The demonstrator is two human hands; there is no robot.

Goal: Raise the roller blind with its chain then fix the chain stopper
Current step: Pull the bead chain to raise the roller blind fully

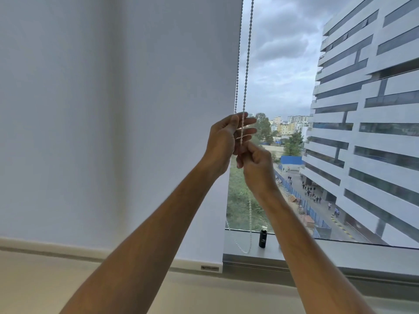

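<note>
Clearly the roller blind (118, 123) was far from raised: its bottom bar sat low against the window sill (317, 252), covering the left part of the window, while the pane to the right showed cloudy sky and an office block. Along the blind's right edge hung the bead chain (247, 53), two strands running down side by side from above. The left hand (223, 141) was held up with its fingers spread loosely across the strands, touching rather than clamping them as far as could be judged, and the right hand (256, 164), just below and touching it, was curled tight with the chain pinched between thumb and fingers. Below the hands the chain fell slack and looped onto the sill (motion blur softened it there), close to a small black cylinder (263, 238) standing upright, which might have been the stopper, though that could not be told. Such a chain would probably handle light and limp, with beads giving the fingers purchase yet liable to slip through a loose grasp; one strand alone looked the place to take hold, pulled straight down in short hand-over-hand draws.
</note>
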